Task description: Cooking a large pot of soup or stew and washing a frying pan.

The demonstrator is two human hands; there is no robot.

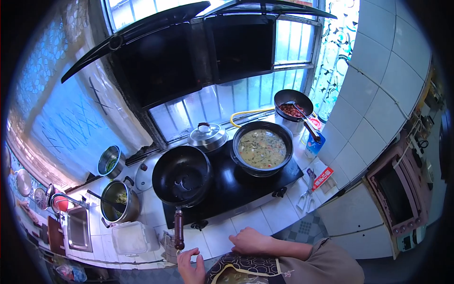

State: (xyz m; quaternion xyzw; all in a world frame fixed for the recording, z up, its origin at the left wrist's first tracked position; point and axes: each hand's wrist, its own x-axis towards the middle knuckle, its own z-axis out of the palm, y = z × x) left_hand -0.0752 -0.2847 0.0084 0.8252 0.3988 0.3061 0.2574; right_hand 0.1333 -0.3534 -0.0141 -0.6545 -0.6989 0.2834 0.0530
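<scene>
My left hand is just below the end of the wooden handle of a black wok, fingers apart; whether it touches the handle's tip I cannot tell. My right hand is loosely curled at the counter's front edge, above the patterned apron, with nothing visible in it. The wok stands on the left side of a black gas stove, a little liquid in its bottom. On the right side, a dark pot holds pale soup with green bits. A metal lid lies behind, between them.
At the back right, a small pan of reddish food sits on a metal pot. Kitchen scissors lie right of the stove. To the left are a steel pot with a ladle, a lidded plastic box, a colander and a sink.
</scene>
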